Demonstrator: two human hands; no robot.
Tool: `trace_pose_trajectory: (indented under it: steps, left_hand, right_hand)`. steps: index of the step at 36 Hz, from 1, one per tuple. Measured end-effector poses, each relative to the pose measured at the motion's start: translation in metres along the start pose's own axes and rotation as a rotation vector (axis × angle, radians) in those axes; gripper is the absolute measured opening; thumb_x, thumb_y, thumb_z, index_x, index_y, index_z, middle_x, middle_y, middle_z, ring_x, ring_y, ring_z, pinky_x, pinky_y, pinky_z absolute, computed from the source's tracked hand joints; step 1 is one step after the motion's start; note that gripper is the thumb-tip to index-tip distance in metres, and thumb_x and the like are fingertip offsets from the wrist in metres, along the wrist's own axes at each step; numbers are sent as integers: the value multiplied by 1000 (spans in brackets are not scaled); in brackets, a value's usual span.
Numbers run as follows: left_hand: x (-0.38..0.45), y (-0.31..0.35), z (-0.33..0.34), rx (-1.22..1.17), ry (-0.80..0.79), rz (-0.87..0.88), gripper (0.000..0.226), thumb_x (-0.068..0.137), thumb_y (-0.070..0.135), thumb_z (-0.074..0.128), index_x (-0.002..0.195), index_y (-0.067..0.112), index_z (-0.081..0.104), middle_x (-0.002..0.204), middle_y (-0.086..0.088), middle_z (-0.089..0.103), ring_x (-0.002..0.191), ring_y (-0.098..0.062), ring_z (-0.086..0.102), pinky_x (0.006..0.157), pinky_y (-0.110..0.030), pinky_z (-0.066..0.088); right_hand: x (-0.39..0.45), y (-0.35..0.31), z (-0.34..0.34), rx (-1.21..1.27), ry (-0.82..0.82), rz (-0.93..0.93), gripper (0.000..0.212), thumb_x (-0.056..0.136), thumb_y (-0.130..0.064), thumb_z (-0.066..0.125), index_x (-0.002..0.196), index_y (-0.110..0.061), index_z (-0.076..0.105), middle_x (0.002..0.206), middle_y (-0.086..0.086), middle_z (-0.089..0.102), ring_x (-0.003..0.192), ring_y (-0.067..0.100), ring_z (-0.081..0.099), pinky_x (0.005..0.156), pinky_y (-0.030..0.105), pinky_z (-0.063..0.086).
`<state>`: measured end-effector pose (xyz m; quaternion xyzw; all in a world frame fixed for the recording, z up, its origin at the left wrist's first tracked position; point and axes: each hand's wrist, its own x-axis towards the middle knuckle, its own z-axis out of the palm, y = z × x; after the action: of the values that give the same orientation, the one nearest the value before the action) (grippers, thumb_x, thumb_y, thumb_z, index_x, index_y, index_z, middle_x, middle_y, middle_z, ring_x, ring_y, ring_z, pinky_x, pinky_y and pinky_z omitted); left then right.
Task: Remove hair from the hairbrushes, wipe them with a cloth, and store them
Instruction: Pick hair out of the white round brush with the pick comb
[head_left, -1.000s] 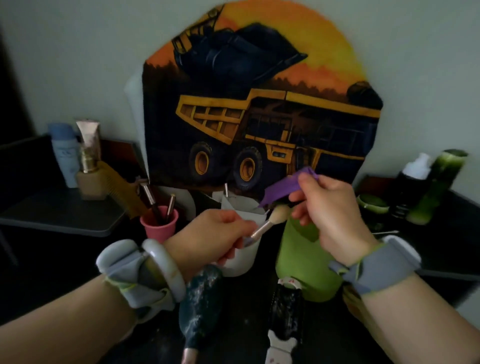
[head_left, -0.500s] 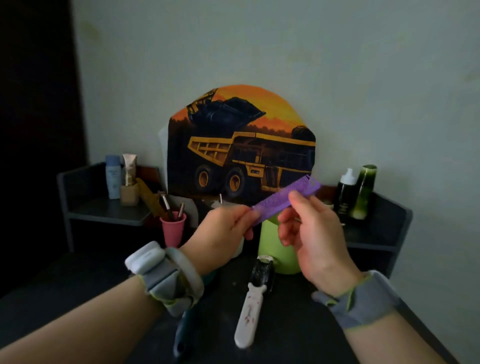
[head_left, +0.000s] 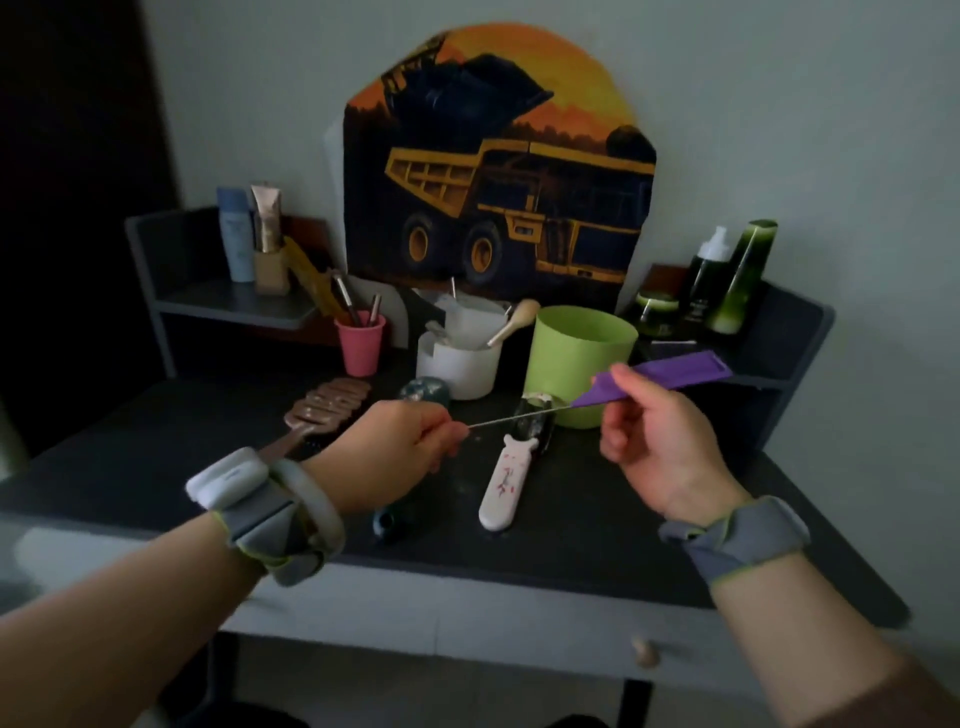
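My right hand (head_left: 660, 447) pinches a purple tail comb (head_left: 670, 376) above the desk, wide end pointing right. Its thin metal tail runs left to my left hand (head_left: 400, 447), which pinches the tip. On the dark desktop (head_left: 597, 519) below lie three hairbrushes. A white-handled one (head_left: 504, 486) has its dark head toward the green cup. A brown one (head_left: 327, 408) lies to the left. A teal one (head_left: 426, 392) is partly hidden behind my left hand.
A green cup (head_left: 582, 353), a white container (head_left: 462, 364) with a makeup brush, and a pink cup (head_left: 361, 345) of tools stand at the back. Bottles (head_left: 727, 280) fill the right shelf, tubes (head_left: 244, 234) the left. A truck picture (head_left: 498, 171) leans on the wall.
A second ago my left hand held a small makeup brush, which now stands in the white container. That hand now pinches the comb's tail, and both hands have drawn apart.
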<state>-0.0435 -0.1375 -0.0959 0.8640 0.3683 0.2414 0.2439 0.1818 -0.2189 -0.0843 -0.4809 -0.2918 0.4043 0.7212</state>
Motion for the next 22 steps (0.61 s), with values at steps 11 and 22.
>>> trace_pose_trajectory:
  steps: [11,22]
  left_hand:
    - [3,12,73,157,104,-203,44,82,62,52,99,23,62,97,1,62,89,-18,54,80,-32,48]
    - [22,19,94,318,3,-363,45,76,53,58,104,18,59,102,0,58,84,-17,57,64,-27,45]
  right_hand:
    - [-11,49,-22,174,132,-8,24,96,-27,54,79,-16,67,49,-2,56,36,8,47,37,15,32]
    - [-20,65,-34,212,130,-36,21,92,-22,57,79,-15,71,51,-1,55,37,10,45,37,20,33]
